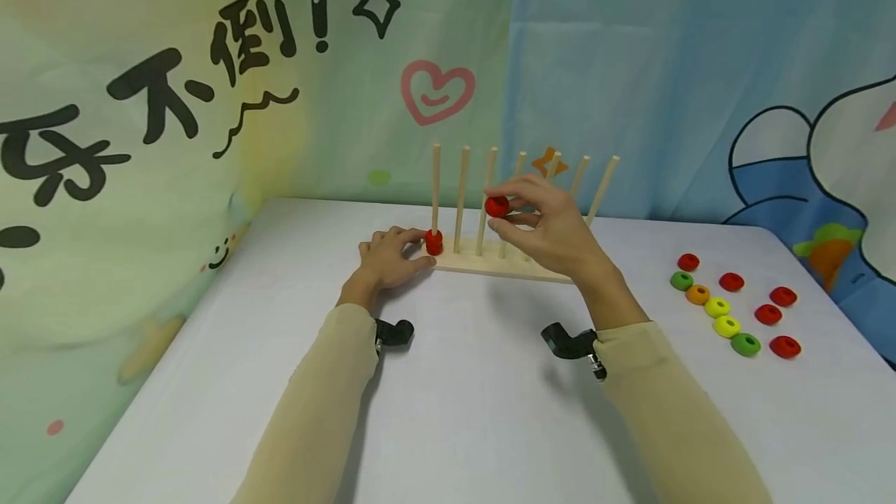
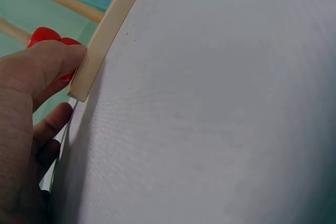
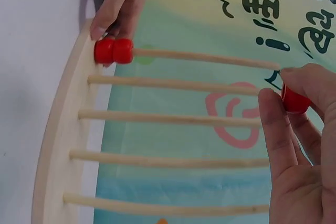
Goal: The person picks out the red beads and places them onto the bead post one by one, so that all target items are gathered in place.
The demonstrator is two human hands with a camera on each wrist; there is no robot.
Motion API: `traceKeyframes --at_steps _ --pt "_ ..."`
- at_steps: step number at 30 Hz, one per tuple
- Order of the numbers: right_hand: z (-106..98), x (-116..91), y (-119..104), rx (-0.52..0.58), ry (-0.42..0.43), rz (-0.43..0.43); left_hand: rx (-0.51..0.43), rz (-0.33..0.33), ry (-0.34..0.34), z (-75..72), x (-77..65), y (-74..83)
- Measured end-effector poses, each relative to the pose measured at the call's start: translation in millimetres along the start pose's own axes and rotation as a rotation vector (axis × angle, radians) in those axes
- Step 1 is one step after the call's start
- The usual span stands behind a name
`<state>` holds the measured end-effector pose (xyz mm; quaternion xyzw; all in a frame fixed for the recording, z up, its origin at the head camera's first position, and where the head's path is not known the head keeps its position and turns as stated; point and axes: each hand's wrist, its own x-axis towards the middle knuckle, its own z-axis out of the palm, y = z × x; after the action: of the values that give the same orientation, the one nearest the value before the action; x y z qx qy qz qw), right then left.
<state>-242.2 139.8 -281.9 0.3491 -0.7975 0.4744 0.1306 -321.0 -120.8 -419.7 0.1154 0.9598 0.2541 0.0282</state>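
R hand [image 1: 549, 228] is holding one red bead [image 1: 497, 207] up off the table, clamped btwn thumb & fingers. Head cam is putting it in front of the 3rd peg [image 1: 491, 169] from L; R wrist cam is showing that thumb lining up close to the tip of the leftmost peg [image 3: 205, 59], so can't tell which peg is nearest.

L hand [image 1: 392, 255] is gripping the L end of the wooden rack [image 1: 465, 260]. L wrist cam is giving the best look: thumb is pressing the base's front edge, index finger is reaching behind it by the 2 stacked beads [image 1: 434, 243]. Those are sitting at the bottom of the leftmost peg; R wrist cam is showing the two side by side, clearly separate, while head cam is showing them small, partly merging.

Only head view is showing all 7 pegs, plus the loose beads lying on the R side of the white table [image 1: 476, 411]: 5 red, 2 green, 2 yellow, 1 orange. It's also showing both tan sleeves [image 1: 315, 403]. Behind, a printed backdrop [image 1: 595, 84] is hanging; R wrist cam is catching its lettering sideways.
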Motion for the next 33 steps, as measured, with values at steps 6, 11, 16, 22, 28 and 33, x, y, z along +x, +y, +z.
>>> traceKeyframes --at_steps 6,11,16,22,28,33 --pt "8 5 3 0.042 0.014 -0.007 0.017 -0.003 -0.022 4.5 -0.2 1.7" --pt "12 12 4 0.046 0.01 -0.034 0.004 0.007 -0.013 5.6 1.3 7.0" --pt "12 21 -2 0.023 0.004 -0.046 0.007 0.009 -0.008 6.4 4.7 10.5" --pt "21 32 -8 -0.007 0.032 -0.078 0.024 0.002 -0.002 3.0 3.7 7.2" --pt "34 43 -8 0.05 0.103 -0.075 0.021 -0.017 -0.002 -0.4 2.0 2.8" --pt "44 52 -7 0.095 0.159 -0.07 0.025 -0.018 -0.001 -1.7 0.7 -0.2"
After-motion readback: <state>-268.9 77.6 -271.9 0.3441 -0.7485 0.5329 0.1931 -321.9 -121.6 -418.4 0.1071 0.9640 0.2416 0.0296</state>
